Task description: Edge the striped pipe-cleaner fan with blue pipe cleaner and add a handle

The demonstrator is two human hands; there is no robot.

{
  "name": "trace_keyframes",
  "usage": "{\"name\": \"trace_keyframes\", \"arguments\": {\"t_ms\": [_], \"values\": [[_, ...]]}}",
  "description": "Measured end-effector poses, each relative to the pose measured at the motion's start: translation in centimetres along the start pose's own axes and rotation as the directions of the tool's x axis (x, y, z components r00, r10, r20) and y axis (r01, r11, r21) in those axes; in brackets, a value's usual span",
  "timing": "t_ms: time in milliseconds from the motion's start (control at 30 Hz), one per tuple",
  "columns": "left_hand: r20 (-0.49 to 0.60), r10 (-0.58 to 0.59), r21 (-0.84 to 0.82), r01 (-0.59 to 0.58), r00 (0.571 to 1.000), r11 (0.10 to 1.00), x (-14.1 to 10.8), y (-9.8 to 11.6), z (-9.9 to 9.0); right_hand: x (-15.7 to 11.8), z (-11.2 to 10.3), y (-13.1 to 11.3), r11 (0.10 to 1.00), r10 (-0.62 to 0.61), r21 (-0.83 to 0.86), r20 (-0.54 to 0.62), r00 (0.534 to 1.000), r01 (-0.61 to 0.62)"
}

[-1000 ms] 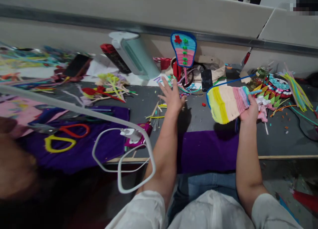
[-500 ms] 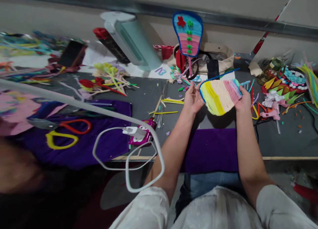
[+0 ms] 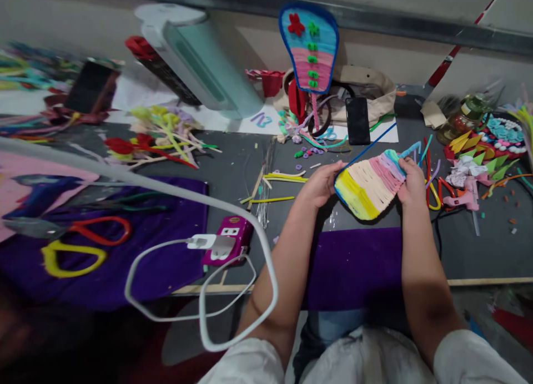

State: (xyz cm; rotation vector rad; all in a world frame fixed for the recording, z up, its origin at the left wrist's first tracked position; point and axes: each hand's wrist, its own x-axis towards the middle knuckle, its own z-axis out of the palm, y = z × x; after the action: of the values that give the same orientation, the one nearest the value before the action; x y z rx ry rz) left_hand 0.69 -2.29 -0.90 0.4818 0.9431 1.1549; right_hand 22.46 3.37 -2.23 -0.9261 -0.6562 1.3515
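Both hands hold a flat striped pipe-cleaner panel [image 3: 368, 185] above the dark table. Its bands run from yellow through cream and pink to lilac and light blue. A dark blue pipe cleaner [image 3: 370, 148] edges its left side, and a loose end sticks out to the upper right. My left hand [image 3: 323, 184] grips the left edge, with its fingers partly hidden behind. At the right end, my right hand [image 3: 412, 180] pinches the panel beside some bent light blue pipe cleaners [image 3: 410, 151]. A finished-looking paddle-shaped piece [image 3: 310, 54] with a pink stem stands behind.
A purple cloth [image 3: 353, 267] lies at the front edge. To the left are scissors [image 3: 100, 231], a magenta power strip [image 3: 233, 237] and a looping white cable [image 3: 272, 284]. A pink glue gun [image 3: 462, 198], phone [image 3: 357, 120] and large jug [image 3: 204, 62] also stand or lie around.
The panel has tilted, its yellow end now lower left and its blue end higher. Both hands keep their hold. The whole view has shifted, and the blurred hand at far left has mostly left it.
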Motion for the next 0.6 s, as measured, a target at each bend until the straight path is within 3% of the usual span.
{"name": "trace_keyframes", "arguments": {"t_ms": [100, 233, 600], "values": [[-0.035, 0.017, 0.012, -0.016, 0.999, 1.0, 0.1, -0.3, 0.0, 0.0, 0.1, 0.0, 0.998, -0.036, -0.06, -0.027, 0.999, 0.034], [0.005, 0.051, 0.01, -0.051, 0.999, 0.999, -0.2, 0.1, 0.1, 0.0, 0.2, 0.2, 0.991, -0.094, -0.105, -0.075, 0.993, 0.086], [-0.001, 0.017, 0.026, -0.017, 1.0, 1.0, -0.8, 0.5, 0.0, 0.8, 0.1, 1.2, 0.956, -0.249, -0.178, -0.074, 0.966, 0.233]]}}
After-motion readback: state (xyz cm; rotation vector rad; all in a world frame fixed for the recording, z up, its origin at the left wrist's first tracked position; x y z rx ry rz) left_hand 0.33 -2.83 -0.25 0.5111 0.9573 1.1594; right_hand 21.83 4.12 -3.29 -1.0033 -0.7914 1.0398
